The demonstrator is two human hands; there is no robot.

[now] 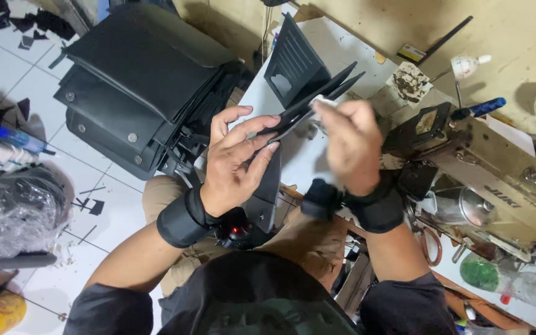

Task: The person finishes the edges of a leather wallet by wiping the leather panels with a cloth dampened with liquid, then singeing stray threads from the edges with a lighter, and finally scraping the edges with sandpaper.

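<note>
My left hand grips the near end of a black leather piece made of several flat layers that fan out away from me. Thumb and fingers pinch its edge from both sides. My right hand is blurred and closed on a small white object that it presses against the top of the leather layers. Both wrists wear black bands. The piece is held above a white sheet on the workbench.
A stack of black leather bags sits on the tiled floor to the left. On the bench at right are a sewing machine, a blue-handled tool, scissors, a green bottle and a white bottle. Plastic wrap lies far left.
</note>
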